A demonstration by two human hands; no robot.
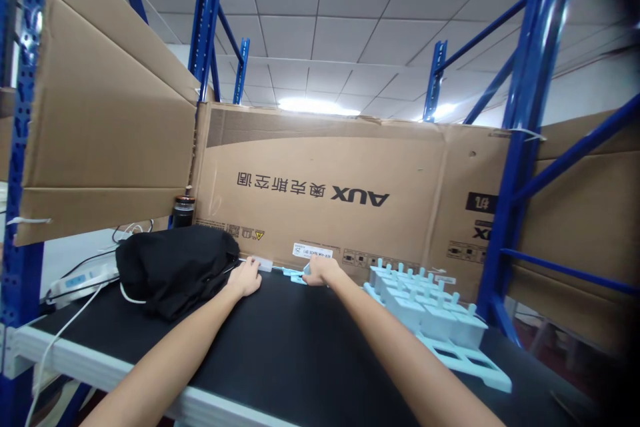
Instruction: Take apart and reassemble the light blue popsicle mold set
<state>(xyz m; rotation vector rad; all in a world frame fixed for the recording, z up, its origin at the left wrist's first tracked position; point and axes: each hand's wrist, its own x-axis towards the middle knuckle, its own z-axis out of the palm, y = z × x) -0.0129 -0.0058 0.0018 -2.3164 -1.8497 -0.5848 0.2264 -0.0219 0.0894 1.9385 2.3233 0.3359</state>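
Both arms reach toward the back of the black shelf top [300,347]. My left hand [245,277] rests beside the black cloth bag, its fingers near a translucent white piece [265,265] at the cardboard's foot. Fingers of my right hand [320,271] are curled at some flat light-blue pieces [295,275]; what lies under the palm is hidden. A light-blue rack [470,363] stands at the right, holding several light-blue lidded moulds [435,313] with upright handles.
The black bag [175,267] lies at the left, with a dark jar [183,211] behind it and a white power strip [87,280] and cables beside it. Printed cardboard [320,167] walls the back. Blue metal posts [523,147] stand at both sides.
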